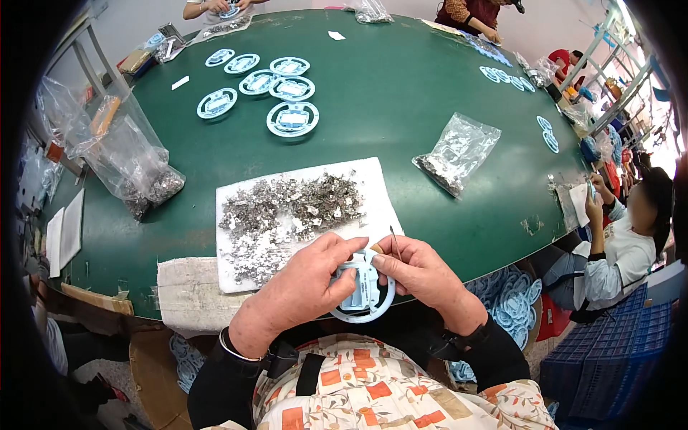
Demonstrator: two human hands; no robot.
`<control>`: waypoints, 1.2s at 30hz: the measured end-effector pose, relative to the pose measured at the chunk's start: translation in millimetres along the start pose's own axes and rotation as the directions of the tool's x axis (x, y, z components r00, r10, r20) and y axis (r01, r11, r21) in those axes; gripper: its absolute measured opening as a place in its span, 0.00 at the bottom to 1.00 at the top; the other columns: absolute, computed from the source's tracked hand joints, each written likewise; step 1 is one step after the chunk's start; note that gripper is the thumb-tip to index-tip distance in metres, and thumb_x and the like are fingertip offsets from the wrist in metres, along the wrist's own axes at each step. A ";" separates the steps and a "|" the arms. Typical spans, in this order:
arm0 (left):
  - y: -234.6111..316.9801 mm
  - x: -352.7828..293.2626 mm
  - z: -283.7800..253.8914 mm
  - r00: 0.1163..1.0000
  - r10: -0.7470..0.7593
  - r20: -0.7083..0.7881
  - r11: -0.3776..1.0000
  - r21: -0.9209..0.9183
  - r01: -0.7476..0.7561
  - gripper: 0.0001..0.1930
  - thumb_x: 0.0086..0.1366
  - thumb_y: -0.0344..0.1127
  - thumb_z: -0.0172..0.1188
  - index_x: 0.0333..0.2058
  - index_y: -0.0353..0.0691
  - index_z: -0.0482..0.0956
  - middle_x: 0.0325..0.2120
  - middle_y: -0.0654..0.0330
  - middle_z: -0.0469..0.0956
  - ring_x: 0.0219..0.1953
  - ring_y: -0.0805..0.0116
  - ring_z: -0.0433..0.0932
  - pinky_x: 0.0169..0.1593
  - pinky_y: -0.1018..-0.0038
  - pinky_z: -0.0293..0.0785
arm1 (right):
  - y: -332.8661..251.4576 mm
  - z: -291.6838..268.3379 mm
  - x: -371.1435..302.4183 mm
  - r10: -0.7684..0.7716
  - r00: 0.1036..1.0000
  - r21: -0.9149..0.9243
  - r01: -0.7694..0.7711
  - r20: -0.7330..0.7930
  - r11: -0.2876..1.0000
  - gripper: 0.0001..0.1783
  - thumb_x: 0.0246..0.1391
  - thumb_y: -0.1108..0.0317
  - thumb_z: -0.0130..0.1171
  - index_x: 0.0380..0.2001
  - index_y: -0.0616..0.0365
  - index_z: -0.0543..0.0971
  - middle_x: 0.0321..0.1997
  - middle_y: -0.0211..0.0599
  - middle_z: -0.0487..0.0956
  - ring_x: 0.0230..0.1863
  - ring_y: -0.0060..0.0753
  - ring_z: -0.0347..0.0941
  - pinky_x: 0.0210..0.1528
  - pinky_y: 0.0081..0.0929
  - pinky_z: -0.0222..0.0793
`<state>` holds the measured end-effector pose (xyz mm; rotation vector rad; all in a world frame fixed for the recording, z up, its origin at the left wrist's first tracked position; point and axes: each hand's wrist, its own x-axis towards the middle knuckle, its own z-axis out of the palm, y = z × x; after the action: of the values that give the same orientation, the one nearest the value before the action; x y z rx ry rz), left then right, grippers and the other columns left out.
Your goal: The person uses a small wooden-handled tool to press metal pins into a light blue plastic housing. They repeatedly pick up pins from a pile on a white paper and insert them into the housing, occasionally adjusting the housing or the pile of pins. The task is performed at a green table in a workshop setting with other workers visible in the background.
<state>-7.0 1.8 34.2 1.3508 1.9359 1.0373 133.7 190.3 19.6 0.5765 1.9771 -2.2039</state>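
Close to my body, both hands hold a light-blue round plastic part (367,288), a ring with a rectangular block across its middle. My left hand (304,281) grips its left side, thumb on the block and index finger stretched over the top. At the upper right, my right hand (423,271) pinches the rim between thumb and fingers. A thin pointed metal tool (395,242), perhaps tweezers, sticks up from the right fingers; its other end is hidden. Just beyond my hands lies a white foam sheet (374,188), spread with many small metal pieces (290,208).
Several blue round parts (292,119) lie on the green table (373,86). Clear bags of metal pieces stand left (136,168) and right (459,154). A cloth (193,294) hangs over the near edge. Blue parts (510,304) are heaped below right. Other people work around the table.
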 end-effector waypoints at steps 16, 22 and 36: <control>-26.6 -15.2 25.2 1.000 -0.008 0.009 0.013 -1.000 0.009 0.23 0.78 0.42 0.45 0.62 0.31 0.67 0.38 0.55 0.75 0.35 0.66 0.74 0.36 0.70 0.71 | -4.0 36.9 13.3 -0.409 0.898 -0.212 0.373 -0.163 0.903 0.11 0.58 0.67 0.71 0.36 0.60 0.80 0.22 0.21 0.73 0.25 0.10 0.64 0.27 0.17 0.62; -26.6 -2.0 34.7 0.956 -0.281 0.079 0.197 -0.971 0.138 0.23 0.80 0.49 0.39 0.58 0.37 0.70 0.31 0.57 0.73 0.27 0.67 0.72 0.28 0.72 0.67 | -4.8 18.6 18.6 -0.445 0.878 -0.185 0.414 -0.177 0.891 0.12 0.56 0.66 0.72 0.31 0.59 0.78 0.22 0.24 0.73 0.26 0.14 0.65 0.28 0.21 0.64; -8.2 5.1 34.2 0.944 -0.241 -0.227 0.578 -0.815 -0.048 0.23 0.75 0.33 0.52 0.65 0.35 0.64 0.56 0.54 0.75 0.56 0.67 0.78 0.57 0.69 0.78 | 16.8 1.1 -9.9 -0.459 0.885 0.164 0.467 -0.085 0.869 0.18 0.70 0.55 0.58 0.37 0.61 0.78 0.29 0.25 0.79 0.27 0.15 0.69 0.30 0.20 0.68</control>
<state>14.1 14.5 8.6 0.5416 1.3434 1.8674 148.3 185.3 7.6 0.1703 2.1295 -2.6876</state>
